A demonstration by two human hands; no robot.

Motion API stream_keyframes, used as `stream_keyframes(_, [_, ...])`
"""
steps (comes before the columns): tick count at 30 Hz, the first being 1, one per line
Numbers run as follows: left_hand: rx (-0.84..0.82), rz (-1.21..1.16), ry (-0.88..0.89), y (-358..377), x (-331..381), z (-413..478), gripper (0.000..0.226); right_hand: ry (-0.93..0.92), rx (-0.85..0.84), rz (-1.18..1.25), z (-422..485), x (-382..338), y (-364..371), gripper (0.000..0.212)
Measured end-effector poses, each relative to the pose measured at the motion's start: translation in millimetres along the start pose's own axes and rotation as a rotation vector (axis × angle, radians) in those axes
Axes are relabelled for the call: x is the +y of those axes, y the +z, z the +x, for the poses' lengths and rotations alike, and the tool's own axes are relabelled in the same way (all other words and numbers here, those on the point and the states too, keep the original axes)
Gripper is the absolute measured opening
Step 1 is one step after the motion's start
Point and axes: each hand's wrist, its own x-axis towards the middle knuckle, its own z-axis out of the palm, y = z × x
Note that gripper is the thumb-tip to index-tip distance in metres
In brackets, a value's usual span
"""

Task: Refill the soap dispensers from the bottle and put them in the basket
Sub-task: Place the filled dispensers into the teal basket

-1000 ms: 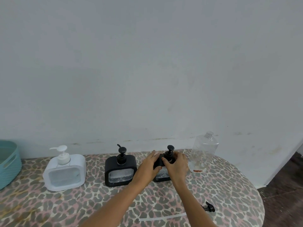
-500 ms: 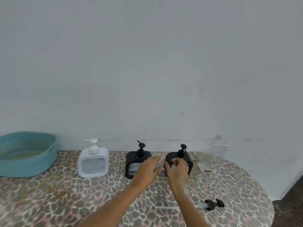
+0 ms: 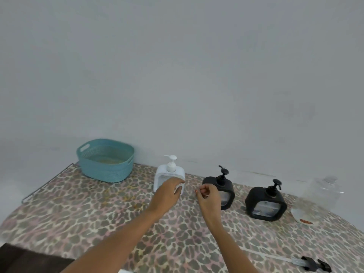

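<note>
Now hands [image 3: 167,196] have shifted leftward — off right black dispenser [image 3: 266,203].

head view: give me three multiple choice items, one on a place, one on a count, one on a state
1. The teal plastic basket stands where, relative to the white square pump dispenser?
a) to its right
b) to its left
c) in front of it

2. How many black square pump dispensers stand on the leopard-print table?
a) three
b) one
c) two

3. The loose black pump with a clear tube is
a) lying flat on the table
b) screwed onto a dispenser
c) standing in the basket

Answers:
1 b: the basket sits by the wall, left of the white dispenser.
2 c: one stands beside the white dispenser and one further right.
3 a: the pump and its tube lie on the cloth near the front edge.
</note>
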Motion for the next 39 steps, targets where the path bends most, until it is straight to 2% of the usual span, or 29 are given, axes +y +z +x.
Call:
stream_keyframes(4, [0.093,0.009,-0.094,-22,-24,0,0.027,0.003,-0.085,0.019,6,-7,22,0.011])
stream_keyframes(8, [0.160,0.039,-0.151,-35,-39,5,0.023,0.004,-0.152,-0.011,22,-12,36,0.029])
stream_keyframes(15, [0.101,0.014,-0.268,-36,-59,24,0.052,0.050,-0.212,-0.021,50,-5,52,0.041])
stream_keyframes(19, [0.034,-0.055,-0.244,-32,-69,37,0.056,0.076,-0.284,0.030,60,3,59,0.052])
stream_keyframes(23, [0.020,-0.117,-0.219,-25,-76,46,0.053,0.085,-0.380,0.066,67,15,66,0.056])
stream_keyframes(29, [0.058,-0.284,-0.271,-21,-83,52,0.060,0.081,-0.389,0.071,76,24,70,0.058])
stream_keyframes(35, [0.037,-0.209,-0.250,-27,-80,51,0.070,0.070,-0.406,0.039,79,16,66,0.056])
stream_keyframes(39, [0.069,-0.156,-0.227,-43,-70,50,0.071,-0.005,-0.413,0.019,78,-3,60,0.054])
